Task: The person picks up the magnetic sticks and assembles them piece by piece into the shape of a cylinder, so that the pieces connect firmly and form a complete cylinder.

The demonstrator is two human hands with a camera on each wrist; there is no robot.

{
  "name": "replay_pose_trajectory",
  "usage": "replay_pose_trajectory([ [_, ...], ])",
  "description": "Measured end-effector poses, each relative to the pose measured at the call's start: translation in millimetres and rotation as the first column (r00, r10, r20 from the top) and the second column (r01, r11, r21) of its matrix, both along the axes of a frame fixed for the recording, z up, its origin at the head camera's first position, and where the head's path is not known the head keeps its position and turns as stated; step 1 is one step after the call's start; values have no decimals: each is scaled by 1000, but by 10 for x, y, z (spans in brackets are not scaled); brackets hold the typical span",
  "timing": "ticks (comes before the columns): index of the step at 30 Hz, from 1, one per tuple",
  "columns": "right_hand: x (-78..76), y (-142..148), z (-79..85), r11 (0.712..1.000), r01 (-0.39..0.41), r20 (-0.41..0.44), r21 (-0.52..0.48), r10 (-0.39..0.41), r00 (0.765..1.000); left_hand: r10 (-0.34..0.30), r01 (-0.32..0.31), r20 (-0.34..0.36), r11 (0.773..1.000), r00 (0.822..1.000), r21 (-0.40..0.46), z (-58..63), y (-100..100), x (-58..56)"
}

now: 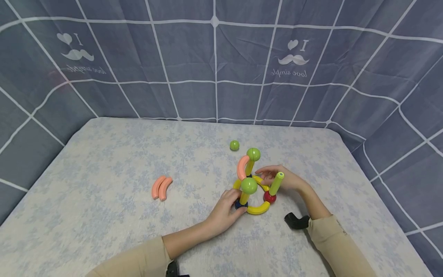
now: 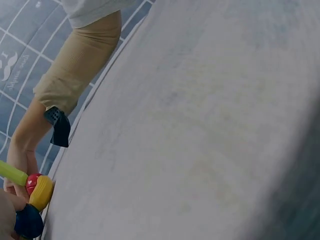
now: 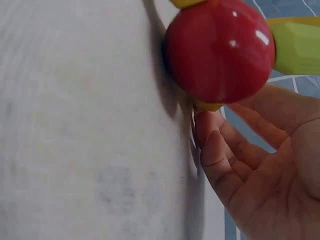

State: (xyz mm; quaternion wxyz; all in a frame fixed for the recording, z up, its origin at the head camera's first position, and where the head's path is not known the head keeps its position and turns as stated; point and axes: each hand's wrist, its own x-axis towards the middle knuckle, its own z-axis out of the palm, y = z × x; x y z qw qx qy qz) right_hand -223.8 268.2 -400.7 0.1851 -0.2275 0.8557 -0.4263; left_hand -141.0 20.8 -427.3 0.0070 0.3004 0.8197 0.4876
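Observation:
A ring of yellow curved sticks point(image 1: 258, 209) and balls lies on the table, with a red ball point(image 1: 270, 197) at its right. My left hand point(image 1: 225, 211) grips the dark blue ball point(image 1: 241, 204) at the near left corner, thumb in front and fingers behind. Above that ball a short yellow post carries a green ball point(image 1: 249, 186); a second green ball point(image 1: 253, 154) tops the far post. A pink curved stick point(image 1: 242, 167) arches between them. From the red ball rises a light green stick point(image 1: 276, 184). My right hand point(image 1: 282, 177) pinches the yellow curved stick point(image 1: 261, 182) at the back right.
Two pink curved sticks point(image 1: 162, 187) lie side by side on the left of the table point(image 1: 114, 165). Behind the ring sits a loose green ball point(image 1: 234, 145). A black strap end point(image 1: 296, 221) sticks out by the right sleeve. Checked blue curtains point(image 1: 194, 57) hang behind the table.

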Motion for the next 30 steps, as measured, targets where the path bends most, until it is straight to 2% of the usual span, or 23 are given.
replay_pose_trajectory([
  [5,14,30,-16,1000,-15,14,2,15,1000,-23,24,-66,1000,998,3,-23,-38,-75],
  [8,32,48,-7,999,-30,56,12,30,998,-34,35,-58,999,998,8,-8,-84,-139],
  [12,74,54,23,999,-40,129,20,37,991,-28,28,-13,1000,1000,3,18,-162,-247],
  [15,116,41,34,999,-27,152,33,22,988,-22,21,-18,1000,1000,-6,6,-212,-352],
  [19,176,1,33,999,8,171,53,-17,985,-28,28,-28,1000,999,-3,-10,-257,-492],
  [23,241,-49,38,998,52,196,22,-55,979,-41,41,-27,999,999,-4,-8,-276,-618],
  [27,302,-94,48,995,100,185,4,-99,978,-54,54,-1,998,999,-17,-2,-274,-723],
  [30,323,-117,49,989,145,155,34,-148,977,-55,56,19,998,998,-26,-1,-259,-773],
])
